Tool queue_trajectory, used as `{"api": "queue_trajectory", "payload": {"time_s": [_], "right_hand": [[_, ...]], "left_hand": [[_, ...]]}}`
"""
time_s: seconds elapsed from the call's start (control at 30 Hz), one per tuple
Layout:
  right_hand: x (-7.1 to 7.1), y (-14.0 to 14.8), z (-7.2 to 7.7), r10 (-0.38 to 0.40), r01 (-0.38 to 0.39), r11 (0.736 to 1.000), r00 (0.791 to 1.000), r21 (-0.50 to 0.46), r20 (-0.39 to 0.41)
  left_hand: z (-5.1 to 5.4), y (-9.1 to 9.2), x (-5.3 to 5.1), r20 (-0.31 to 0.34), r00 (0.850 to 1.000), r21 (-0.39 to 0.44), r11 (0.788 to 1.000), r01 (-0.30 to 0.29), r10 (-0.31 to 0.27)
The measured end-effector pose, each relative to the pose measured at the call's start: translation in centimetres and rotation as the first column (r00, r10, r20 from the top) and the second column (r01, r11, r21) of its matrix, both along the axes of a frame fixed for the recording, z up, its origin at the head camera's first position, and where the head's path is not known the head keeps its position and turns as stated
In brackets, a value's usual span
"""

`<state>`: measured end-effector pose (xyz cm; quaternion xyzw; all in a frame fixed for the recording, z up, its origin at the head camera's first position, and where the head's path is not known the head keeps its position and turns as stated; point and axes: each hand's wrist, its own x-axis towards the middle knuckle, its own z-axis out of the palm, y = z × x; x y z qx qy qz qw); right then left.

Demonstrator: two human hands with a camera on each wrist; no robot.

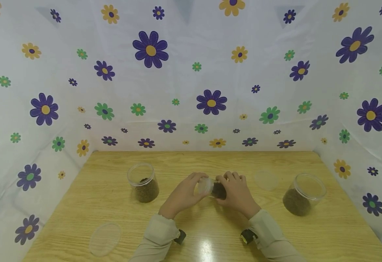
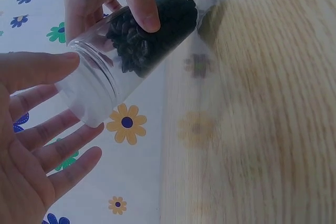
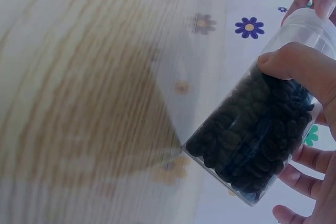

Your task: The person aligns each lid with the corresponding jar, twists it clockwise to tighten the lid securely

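A small clear jar, partly filled with dark beans, tilts toward the left between both hands. In the right wrist view its lower edge appears to meet the tabletop. My right hand grips the jar's body, thumb on one side and fingers on the other. At the jar's mouth, my left hand holds the frosted lid between thumb and fingers. That lid sits over the threaded neck; whether it is screwed tight I cannot tell.
On the wooden table, a larger open jar of dark contents stands to the left. Another such jar is at the right. One clear round lid lies front left, a second round lid back right. Flowered cloth surrounds the table.
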<state>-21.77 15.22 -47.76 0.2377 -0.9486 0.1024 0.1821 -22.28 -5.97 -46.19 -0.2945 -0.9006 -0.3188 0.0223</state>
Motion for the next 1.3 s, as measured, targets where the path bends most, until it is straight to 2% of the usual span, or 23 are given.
{"api": "queue_trajectory", "payload": {"time_s": [0.73,0.83,0.97,1.13,1.3], "right_hand": [[0.01,0.17,-0.07,0.015,-0.015,1.000,1.000,-0.009,-0.014],[0.07,0.19,0.02,0.013,-0.013,1.000,1.000,-0.007,-0.016],[0.13,0.19,0.12,0.014,-0.014,1.000,1.000,-0.004,-0.019],[0.15,0.19,0.13,0.009,-0.009,1.000,1.000,0.004,-0.013],[0.18,0.17,0.15,0.006,-0.006,1.000,1.000,0.013,-0.012]], "left_hand": [[-0.03,0.27,0.04,-0.098,0.995,0.013,0.999,0.031,-0.030],[-0.05,0.28,0.11,-0.076,0.997,0.036,0.999,0.028,-0.025],[-0.14,0.34,0.21,-0.018,1.000,0.041,0.999,-0.021,0.022],[-0.23,0.39,0.27,0.043,0.994,0.019,0.995,-0.098,0.097],[-0.11,0.43,0.36,0.096,0.988,0.023,0.992,-0.124,0.121]]}}
